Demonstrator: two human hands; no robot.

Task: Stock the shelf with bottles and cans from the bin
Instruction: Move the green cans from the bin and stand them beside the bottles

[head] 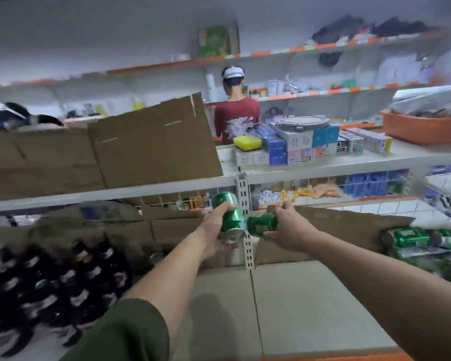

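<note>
Each hand is closed around one green can: left hand (214, 225) holds left can (228, 217) tilted, right hand (289, 227) holds right can (262, 224) sideways, both over the far shelf (310, 295); turn them upright beside the cans stack (414, 241) at right

both arms extended, hands (214, 225) (287, 227) clenched
</note>
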